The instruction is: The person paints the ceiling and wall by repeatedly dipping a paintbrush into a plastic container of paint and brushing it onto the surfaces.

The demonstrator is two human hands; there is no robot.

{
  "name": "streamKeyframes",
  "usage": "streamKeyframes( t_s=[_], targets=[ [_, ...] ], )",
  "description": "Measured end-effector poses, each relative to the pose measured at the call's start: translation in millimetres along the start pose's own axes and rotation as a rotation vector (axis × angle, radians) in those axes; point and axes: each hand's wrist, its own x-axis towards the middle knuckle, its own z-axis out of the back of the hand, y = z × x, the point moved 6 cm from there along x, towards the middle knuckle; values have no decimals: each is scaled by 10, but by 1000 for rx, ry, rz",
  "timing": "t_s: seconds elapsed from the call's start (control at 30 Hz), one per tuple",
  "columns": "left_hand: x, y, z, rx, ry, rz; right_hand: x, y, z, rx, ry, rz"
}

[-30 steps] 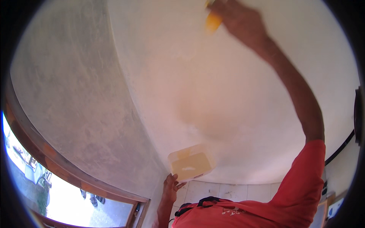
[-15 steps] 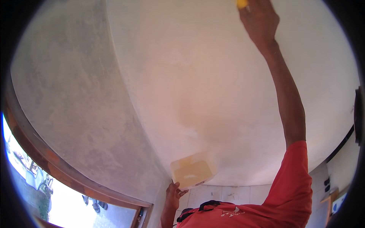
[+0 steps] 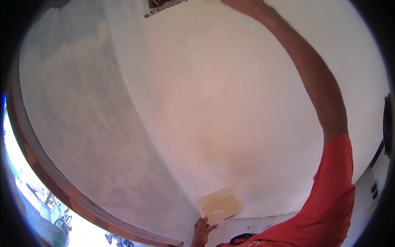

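Low in the picture my left hand [image 3: 201, 232] grips the lower edge of a translucent plastic container [image 3: 222, 207] with cream-coloured contents, its fingers closed on the rim. The container is tilted and sits close to the pale wall [image 3: 197, 136]. My right arm reaches high up that wall, and my right hand [image 3: 247, 5] is cut off by the top edge, so its fingers are hidden. A few bristle tips of a paintbrush [image 3: 212, 1] show beside it at the top edge. Darker, damp-looking patches mark the wall above the container.
A greyer wall [image 3: 82, 111] meets the pale one at a corner on the left. Near the top, a square recess [image 3: 164, 6] with wires is cut into the wall. A brown wooden frame [image 3: 61, 185] borders a bright opening at lower left. White tiles [image 3: 247, 224] line the wall's bottom.
My right hand has moved up and to the left, partly out of view, with its yellow-handled paintbrush. The view has shifted upward, bringing the wall recess into sight. The container stays in my left hand.
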Motion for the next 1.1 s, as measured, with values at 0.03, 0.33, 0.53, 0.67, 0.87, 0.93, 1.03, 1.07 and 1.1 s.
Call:
streamKeyframes(
  t_s=[0.03, 0.33, 0.53, 0.67, 0.87, 0.93, 1.03, 1.07, 1.1],
  targets=[
    [-9, -5, -48, 6, 9, 0, 58, -106, -29, 4, 3, -8],
    [-53, -32, -169, 37, 32, 18, -991, 1636, -82, 397, 409, 313],
    [-73, -28, -249, 47, 60, 20, 54, 520, -321, 180, 254, -325],
    [-66, 43, -257, 12, 28, 23, -33, 668, -161, -33, -103, -58],
    [65, 159, 5, 49, -5, 38, -895, 1888, -585, 331, 336, 369],
    [38, 359, 292, -49, -52, 279, -756, 1725, -506, 424, 301, 193],
    [96, 464, 474, 30, 43, 171, -248, 795, -327, 411, 370, -207],
    [135, 511, 507, 28, 42, 172, -87, 443, -194, 347, 366, -298],
    [185, 544, 533, -18, 23, 207, 175, 178, -42, 264, 253, -268]
  ],
)
